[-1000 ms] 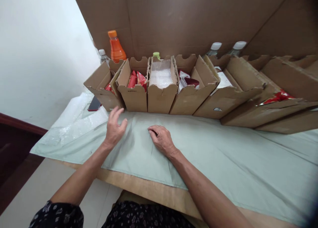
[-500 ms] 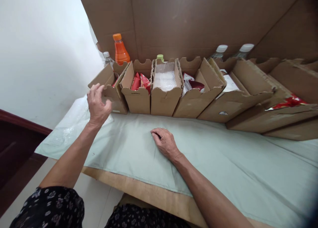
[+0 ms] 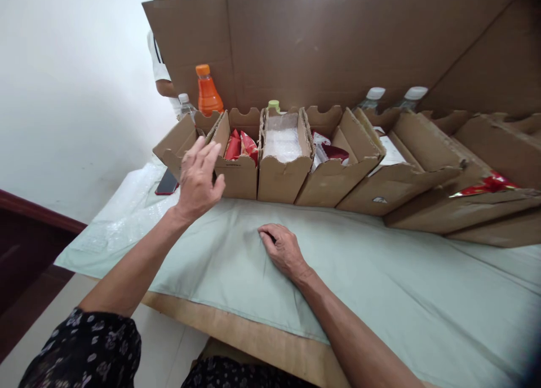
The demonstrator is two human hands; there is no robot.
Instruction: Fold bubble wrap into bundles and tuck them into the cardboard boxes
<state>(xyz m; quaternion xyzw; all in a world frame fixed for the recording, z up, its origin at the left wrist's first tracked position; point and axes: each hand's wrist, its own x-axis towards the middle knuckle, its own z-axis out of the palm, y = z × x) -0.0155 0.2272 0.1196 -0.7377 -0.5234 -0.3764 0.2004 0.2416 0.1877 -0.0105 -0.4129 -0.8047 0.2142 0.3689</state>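
A pale green cloth [image 3: 380,286] covers the table [image 3: 262,334]. The right hand [image 3: 284,252] rests on it near the front edge, fingers curled loosely, gripping nothing. The left hand [image 3: 199,179] hovers open-fingered before the leftmost cardboard box [image 3: 180,146]. Along the back edge runs the row of boxes, bottles [image 3: 209,94] behind, then cardboard sheets [image 3: 338,39] and a white wall [image 3: 67,84].

cloth [image 3: 380,286] on the counter: plain pale green. cardboard boxes [image 3: 279,177], 12 o'clock: brown. packets [image 3: 240,146] in them: red. bottle [image 3: 209,98], 11 o'clock: orange, orange cap. two bottle caps [image 3: 416,92], 1 o'clock: white. sleeve [image 3: 84,354], 7 o'clock: black, small white floral print.
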